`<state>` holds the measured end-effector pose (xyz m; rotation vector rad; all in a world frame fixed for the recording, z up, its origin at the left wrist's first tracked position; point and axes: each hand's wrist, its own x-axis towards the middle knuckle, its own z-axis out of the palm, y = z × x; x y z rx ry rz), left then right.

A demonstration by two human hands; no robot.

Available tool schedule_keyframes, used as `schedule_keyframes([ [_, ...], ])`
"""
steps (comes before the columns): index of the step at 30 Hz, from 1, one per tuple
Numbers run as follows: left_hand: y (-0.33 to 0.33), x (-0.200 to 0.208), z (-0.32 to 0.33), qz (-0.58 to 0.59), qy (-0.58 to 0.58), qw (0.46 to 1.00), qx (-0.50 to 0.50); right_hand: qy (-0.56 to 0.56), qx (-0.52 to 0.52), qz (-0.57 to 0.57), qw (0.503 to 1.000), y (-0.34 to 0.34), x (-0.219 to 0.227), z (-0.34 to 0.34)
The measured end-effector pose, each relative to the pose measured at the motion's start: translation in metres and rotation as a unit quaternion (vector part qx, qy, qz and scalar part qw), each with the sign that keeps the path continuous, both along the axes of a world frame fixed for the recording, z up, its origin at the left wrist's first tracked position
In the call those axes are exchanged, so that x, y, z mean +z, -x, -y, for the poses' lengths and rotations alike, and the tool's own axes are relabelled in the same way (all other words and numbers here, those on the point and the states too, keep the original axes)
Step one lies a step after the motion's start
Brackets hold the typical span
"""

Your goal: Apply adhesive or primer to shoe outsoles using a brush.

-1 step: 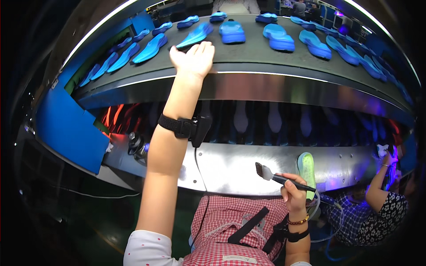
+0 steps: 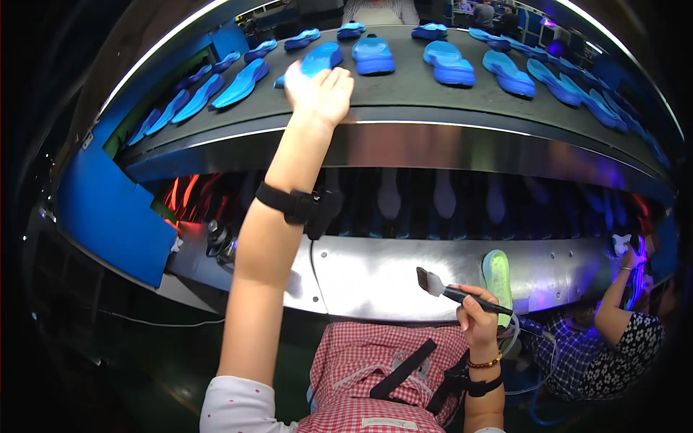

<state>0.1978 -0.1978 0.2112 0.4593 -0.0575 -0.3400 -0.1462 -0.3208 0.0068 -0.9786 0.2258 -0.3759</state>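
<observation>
My left hand (image 2: 320, 95) reaches over the belt, palm up, with its fingers stretched out. Its thumb is at the near end of a two-tone blue shoe sole (image 2: 323, 58), overlapping that end in view. Whether it grips the sole, I cannot make out. My right hand (image 2: 478, 317) is closed round the black handle of a flat brush (image 2: 462, 294), its dark bristles pointing up and left. Just behind that hand, a pale green shoe sole (image 2: 497, 273) lies upright in view on the metal ledge (image 2: 368, 278).
Several more blue soles (image 2: 449, 63) lie along the dark conveyor belt (image 2: 404, 97). Below is a lower level with dim soles (image 2: 388, 195) and a red glow at the left. A co-worker's arm (image 2: 613, 310) is at the right. A blue machine panel (image 2: 108, 209) stands left.
My left thumb has shifted onto the near end of the blue sole, and the fingers have curled slightly. My right hand and the brush look unmoved.
</observation>
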Motion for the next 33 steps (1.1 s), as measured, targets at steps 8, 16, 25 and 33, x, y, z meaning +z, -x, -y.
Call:
schedule_keyframes([
  [8,-0.052,-0.004,0.075,0.522,-0.755,0.337,0.209,-0.03,-0.025,-0.044,0.998,0.004,-0.026,0.009],
  [16,0.011,0.017,0.034,0.519,-0.823,0.188,0.134,-0.041,-0.072,-0.024,0.996,0.009,-0.025,0.017],
  [25,0.097,-0.071,-0.094,0.216,-0.404,0.871,-0.178,-0.07,-0.092,-0.006,0.993,-0.001,-0.016,0.031],
  [33,0.193,-0.25,-0.111,-0.021,-0.056,0.916,-0.396,-0.052,-0.009,-0.002,0.999,-0.007,-0.008,0.002],
])
